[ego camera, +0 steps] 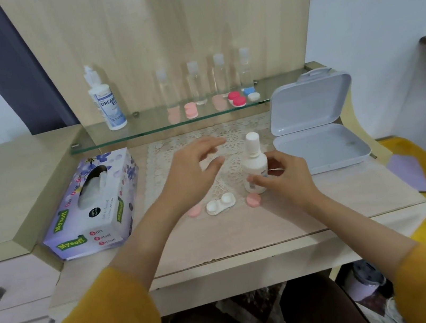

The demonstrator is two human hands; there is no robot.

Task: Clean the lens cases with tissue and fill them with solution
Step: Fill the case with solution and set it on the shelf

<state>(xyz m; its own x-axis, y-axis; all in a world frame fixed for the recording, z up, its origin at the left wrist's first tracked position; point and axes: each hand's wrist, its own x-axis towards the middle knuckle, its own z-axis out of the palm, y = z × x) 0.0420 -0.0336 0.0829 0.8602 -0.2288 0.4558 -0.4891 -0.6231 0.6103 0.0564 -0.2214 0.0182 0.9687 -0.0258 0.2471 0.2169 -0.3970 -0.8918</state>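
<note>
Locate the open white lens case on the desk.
In the head view, the white lens case lies open mid-desk between two pink caps, at the lace mat's front edge, left of the small bottle.

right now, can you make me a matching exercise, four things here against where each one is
Things:
1. tissue box
2. small white bottle
3. white lens case
4. large solution bottle

Places:
A. on the glass shelf
B. held by the right hand
C. open, between two pink caps
D. at the desk's left side

Pairs: 1-D, 2-B, 3-C, 4-A
</note>
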